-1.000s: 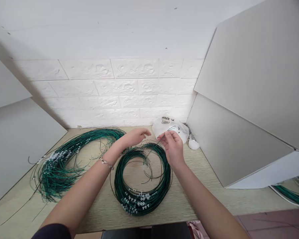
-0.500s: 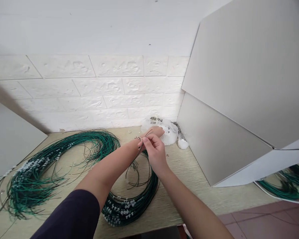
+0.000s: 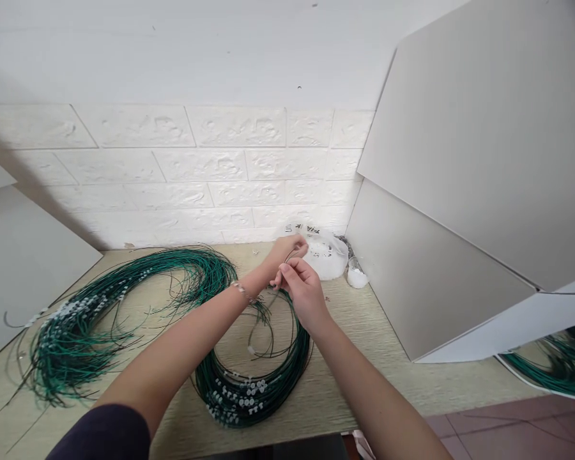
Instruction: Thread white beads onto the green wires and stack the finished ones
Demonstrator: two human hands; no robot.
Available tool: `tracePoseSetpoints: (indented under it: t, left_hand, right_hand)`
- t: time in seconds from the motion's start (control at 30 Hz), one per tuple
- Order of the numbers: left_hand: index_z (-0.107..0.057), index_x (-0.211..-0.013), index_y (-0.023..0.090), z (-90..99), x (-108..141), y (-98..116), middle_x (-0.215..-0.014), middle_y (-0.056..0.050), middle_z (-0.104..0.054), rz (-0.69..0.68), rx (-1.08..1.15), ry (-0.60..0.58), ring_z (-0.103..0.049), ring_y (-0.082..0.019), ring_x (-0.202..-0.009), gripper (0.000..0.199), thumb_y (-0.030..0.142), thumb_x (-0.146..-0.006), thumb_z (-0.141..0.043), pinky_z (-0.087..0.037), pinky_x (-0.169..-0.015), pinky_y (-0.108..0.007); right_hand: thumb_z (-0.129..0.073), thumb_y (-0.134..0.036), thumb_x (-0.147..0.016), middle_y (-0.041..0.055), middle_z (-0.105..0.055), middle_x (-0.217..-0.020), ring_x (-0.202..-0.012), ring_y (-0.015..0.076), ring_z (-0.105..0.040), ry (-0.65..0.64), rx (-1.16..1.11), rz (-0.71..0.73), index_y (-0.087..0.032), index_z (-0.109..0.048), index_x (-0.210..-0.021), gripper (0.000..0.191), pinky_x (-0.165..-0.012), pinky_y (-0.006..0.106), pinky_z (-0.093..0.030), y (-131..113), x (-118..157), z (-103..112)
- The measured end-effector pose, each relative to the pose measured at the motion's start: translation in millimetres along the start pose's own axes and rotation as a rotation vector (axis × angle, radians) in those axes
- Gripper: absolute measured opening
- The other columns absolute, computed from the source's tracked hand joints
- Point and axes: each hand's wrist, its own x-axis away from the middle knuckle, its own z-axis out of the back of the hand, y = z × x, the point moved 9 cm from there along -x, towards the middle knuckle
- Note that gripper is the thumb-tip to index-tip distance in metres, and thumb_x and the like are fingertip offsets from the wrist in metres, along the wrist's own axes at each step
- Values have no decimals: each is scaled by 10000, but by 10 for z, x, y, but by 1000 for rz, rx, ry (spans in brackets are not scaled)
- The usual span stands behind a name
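My right hand (image 3: 305, 291) is closed in a pinch on thin dark wires (image 3: 290, 255), whose ends stick up past the fingertips. Just beyond it, my left hand (image 3: 287, 248) has its fingers curled together; anything between them is too small to make out. Behind my left hand lies a clear plastic bag (image 3: 333, 259) with small white pieces inside and dark lettering on it. Below my hands a looped bundle of green and black wires (image 3: 294, 358) rests on the table, with many small white pieces (image 3: 239, 399) along its front.
Another green wire bundle (image 3: 81, 332) with white pieces curves across the table's left side. A small clear cup (image 3: 357, 275) of white pieces stands by the right panel (image 3: 388, 268). More green wires (image 3: 546, 367) show beyond that panel. A white brick-patterned wall (image 3: 172, 166) closes the back.
My left hand has come back from the plastic bag towards my right hand, its fingers now curled together. My right hand keeps its pinch on the wires. The view has shifted slightly.
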Motion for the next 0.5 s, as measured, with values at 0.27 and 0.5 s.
tracePoseSetpoints:
  t: [0.27,0.5]
  left_hand:
    - [-556,-748,114,712,867,-571,-666,1,-526,260,748,65,-401,-17,-486,175,209,-613,-613,-272,-387,-123]
    - [-531,-690,109,614,975,-654,-609,17,-485,278,904,12,-371,-6,-462,100,116,-614,-595,-267,-363,-101]
  right_hand:
    - [-598,-311,-639,-113,-297,-419,-327,22,-238,-39,-118,-346,-186,-450,-670,196,-421,202,-418,400,100,-98]
    - [-526,-291,-659,-110,-266,-382,-263,27,-215,31,306,-351,-184,-444,-612,143,-275,165,-229,560,113,92]
